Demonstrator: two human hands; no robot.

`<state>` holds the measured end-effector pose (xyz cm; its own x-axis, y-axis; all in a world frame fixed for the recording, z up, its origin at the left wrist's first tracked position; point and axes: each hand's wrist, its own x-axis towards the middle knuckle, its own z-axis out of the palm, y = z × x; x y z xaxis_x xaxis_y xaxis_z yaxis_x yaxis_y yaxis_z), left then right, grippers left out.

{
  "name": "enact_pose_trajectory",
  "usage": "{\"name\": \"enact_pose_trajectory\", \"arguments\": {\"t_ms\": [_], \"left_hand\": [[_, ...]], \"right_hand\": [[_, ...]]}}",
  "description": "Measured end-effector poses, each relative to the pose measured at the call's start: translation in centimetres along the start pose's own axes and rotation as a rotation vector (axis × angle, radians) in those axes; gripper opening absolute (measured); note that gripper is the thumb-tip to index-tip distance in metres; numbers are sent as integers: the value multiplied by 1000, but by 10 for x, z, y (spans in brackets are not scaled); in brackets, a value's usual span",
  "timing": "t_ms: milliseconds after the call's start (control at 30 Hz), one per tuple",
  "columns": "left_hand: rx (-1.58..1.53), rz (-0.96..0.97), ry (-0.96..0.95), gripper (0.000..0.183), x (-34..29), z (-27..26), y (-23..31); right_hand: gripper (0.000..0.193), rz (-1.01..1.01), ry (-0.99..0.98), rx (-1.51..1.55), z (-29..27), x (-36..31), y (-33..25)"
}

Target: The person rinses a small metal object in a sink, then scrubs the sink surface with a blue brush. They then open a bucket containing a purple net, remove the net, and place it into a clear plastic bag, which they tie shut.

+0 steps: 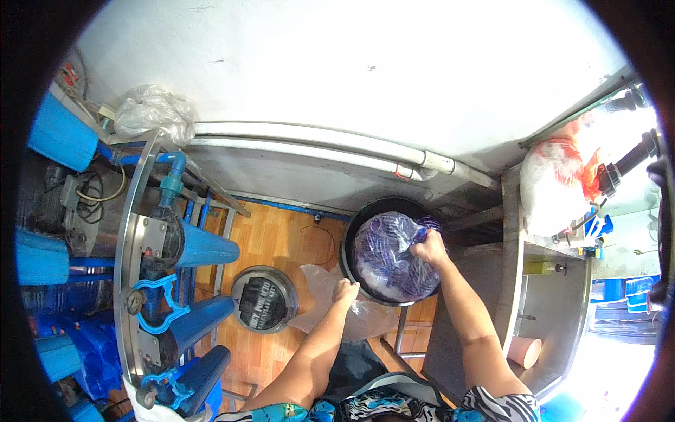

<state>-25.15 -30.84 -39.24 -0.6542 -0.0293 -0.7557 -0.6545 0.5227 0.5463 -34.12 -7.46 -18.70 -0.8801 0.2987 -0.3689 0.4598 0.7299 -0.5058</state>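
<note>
Bagged purple caps sat in the black tub at two o'clock; right hand clamped the bag's top, left hand gripped the rim. Lifting seemed underway, needing a steady upward pull.

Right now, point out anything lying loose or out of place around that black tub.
A crumpled clear plastic sheet lies loose on the wooden floor beside the black tub, under the left hand. The right hand grips the bag of blue pieces.

A bag of rings sits in the bucket. A round lid lies on the floor to its left. The counter stands to its right.
</note>
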Motion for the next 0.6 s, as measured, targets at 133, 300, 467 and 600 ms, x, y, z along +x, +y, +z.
{"name": "enact_pose_trajectory", "arguments": {"t_ms": [133, 300, 467, 600], "left_hand": [[-82, -11, -45, 35, 20, 9, -6], [-101, 19, -71, 33, 23, 8, -13], [-54, -54, 1, 39, 14, 6, -30], [90, -38, 19, 40, 18, 12, -31]], "right_hand": [[33, -1, -15, 5, -2, -13, -4], [26, 24, 9, 141, -28, -10, -8], [20, -43, -9, 146, -53, -30, -33], [20, -122, -24, 154, -60, -61, -63]]}}
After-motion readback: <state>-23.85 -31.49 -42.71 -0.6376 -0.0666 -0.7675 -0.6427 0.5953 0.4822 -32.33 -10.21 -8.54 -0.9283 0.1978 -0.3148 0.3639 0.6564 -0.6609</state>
